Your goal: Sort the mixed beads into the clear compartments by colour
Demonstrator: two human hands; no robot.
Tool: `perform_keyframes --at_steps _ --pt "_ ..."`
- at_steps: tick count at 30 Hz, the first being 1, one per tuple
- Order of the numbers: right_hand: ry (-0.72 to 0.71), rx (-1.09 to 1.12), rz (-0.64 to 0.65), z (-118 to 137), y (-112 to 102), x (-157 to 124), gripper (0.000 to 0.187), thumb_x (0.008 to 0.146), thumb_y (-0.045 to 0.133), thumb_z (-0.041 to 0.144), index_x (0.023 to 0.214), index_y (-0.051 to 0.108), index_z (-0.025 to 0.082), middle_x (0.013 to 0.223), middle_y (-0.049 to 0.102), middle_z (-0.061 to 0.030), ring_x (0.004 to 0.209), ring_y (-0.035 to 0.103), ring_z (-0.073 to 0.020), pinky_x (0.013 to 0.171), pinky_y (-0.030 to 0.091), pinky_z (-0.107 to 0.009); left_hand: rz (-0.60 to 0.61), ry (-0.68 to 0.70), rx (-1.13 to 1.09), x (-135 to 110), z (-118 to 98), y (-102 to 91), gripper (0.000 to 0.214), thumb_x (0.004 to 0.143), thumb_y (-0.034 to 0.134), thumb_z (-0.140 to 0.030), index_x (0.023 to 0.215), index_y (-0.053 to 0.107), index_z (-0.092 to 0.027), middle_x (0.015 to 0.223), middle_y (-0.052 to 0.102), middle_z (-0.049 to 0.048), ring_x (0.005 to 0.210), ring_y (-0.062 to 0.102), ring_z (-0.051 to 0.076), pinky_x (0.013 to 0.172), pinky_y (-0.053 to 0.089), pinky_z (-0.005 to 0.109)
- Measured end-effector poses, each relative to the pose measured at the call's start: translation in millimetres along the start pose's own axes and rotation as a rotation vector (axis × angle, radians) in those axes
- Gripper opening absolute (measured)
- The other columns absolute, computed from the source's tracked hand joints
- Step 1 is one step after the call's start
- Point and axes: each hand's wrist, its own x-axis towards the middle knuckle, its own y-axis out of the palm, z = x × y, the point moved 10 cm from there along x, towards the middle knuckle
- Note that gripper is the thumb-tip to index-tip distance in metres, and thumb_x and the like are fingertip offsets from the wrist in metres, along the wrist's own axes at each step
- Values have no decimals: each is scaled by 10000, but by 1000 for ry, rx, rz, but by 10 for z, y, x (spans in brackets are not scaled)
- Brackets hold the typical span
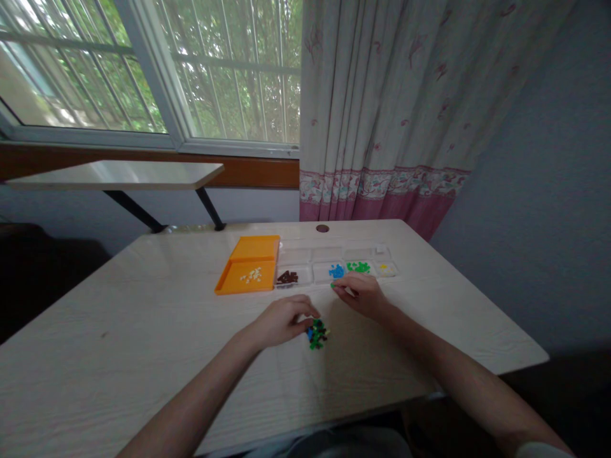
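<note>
On the wooden table (143, 331): everything we log sits mid-table, well back from the near edge.
Orange tray (258, 249): lies flat, left of the clear box and touching it; a few white pieces (251, 275) in its near half.
Clear sorting box (329, 254): two rows of compartments. Near row, left to right: brown pieces (287, 277), blue pieces (337, 271), green pieces (358, 267), yellow pieces (386, 269).
Risk (our judgement): the right-hand pinch is on something tiny, so a slip could drop it on the table or into the blue compartment beside the green one. The left fingers pressing on the heap could scatter pieces over the smooth top.
Left hand (281, 320): palm down, fingers curled, tips touching the left edge of the mixed pile. We cannot tell if it is pinching a piece.
Right hand (361, 294): just in front of the box's near row, thumb and forefinger closed on what looks like a green piece, other fingers folded.
Mixed pile (317, 334): small heap of green, blue and dark pieces between the hands, nearer the left hand, apart from the box.
Green piece (333, 285): at the right fingertips, just short of the blue compartment's near wall, not in the box.
</note>
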Motion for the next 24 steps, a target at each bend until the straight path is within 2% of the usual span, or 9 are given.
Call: perform_keyframes --at_steps 5,16,19,24 --pt "-21 -37 -66 50 -125 33 112 819 541 231 784 637 187 677 654 -17 608 586 -100 583 433 -201 52 -23 30 12 22 74 196 805 526 -225 956 649 -203 898 614 42 814 569 142 727 438 224" --pt "-60 -69 -96 5 -188 39 91 813 553 210 791 639 191 692 665 -16 629 597 -102 612 448 -201 42 -19 4 16 22 84 174 829 488 -218 853 654 -175 839 628 42 777 570 133 705 437 211" --pt "-42 -114 -65 -140 -258 52 104 816 552 223 794 648 191 713 669 -20 642 602 -106 618 448 -200 29 -25 -15 19 39 82 178 836 484 -227 862 653 -178 835 630 41 773 571 130 709 437 213" --pt "99 -194 134 -619 -266 2 149 836 530 244 867 663 183 789 668 -38 670 598 -124 611 438 -217 -40 -53 -53 21 73 10 172 830 490 -234 855 647 -169 810 632 44 732 570 127 680 441 216"
